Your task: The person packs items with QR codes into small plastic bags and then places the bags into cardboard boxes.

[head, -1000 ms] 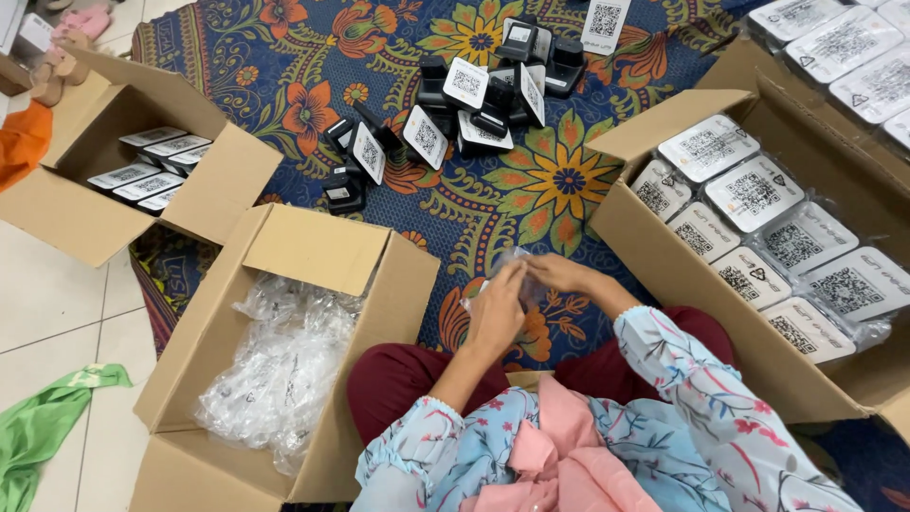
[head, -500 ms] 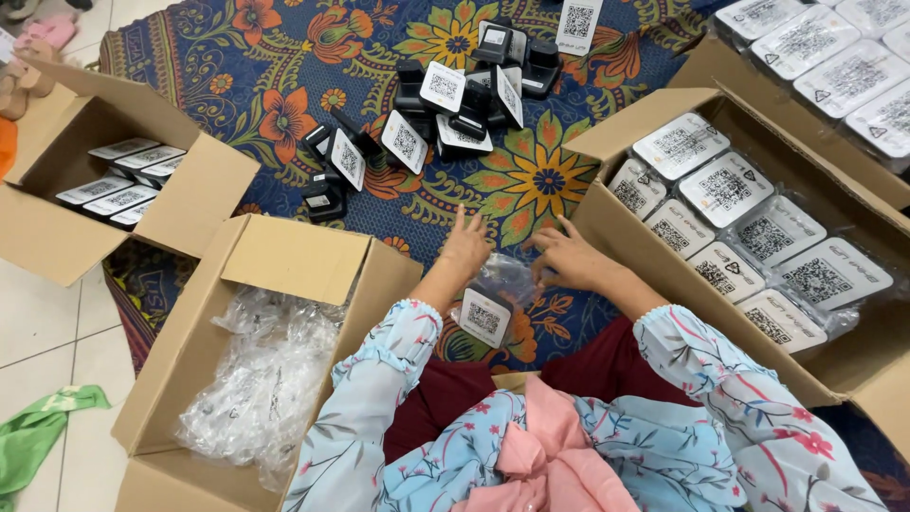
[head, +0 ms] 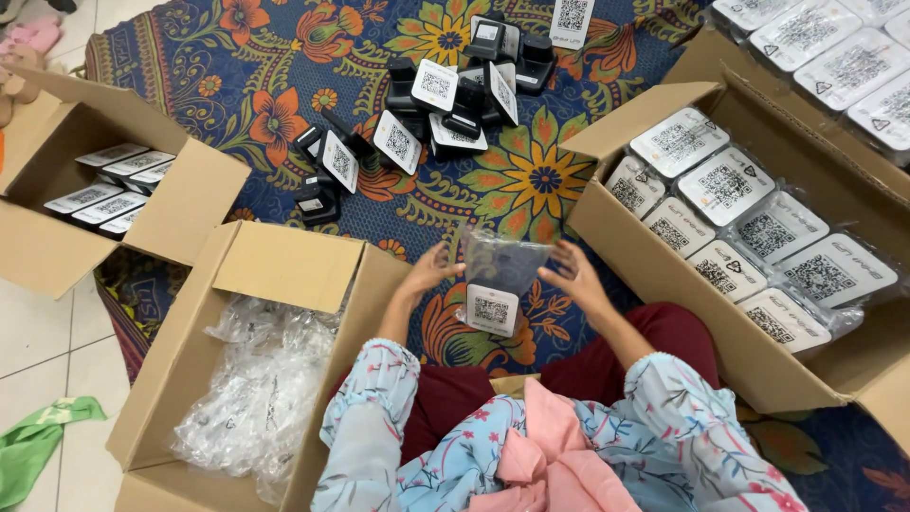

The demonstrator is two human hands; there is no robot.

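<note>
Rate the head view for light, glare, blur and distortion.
Head view: even indoor light, soft shadows; glare on the plastic bags in the near box; left hand and right hand slightly smeared around the clear pouch; box edges bow a little at the frame's sides.

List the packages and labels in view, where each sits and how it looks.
Clear bag: between left hand and right hand, dark item, white square label.
Bagged white packs: right carton.
Black units with white tags: on rug.
Flat white packs: left carton.
Empty clear bags: near carton.
</note>
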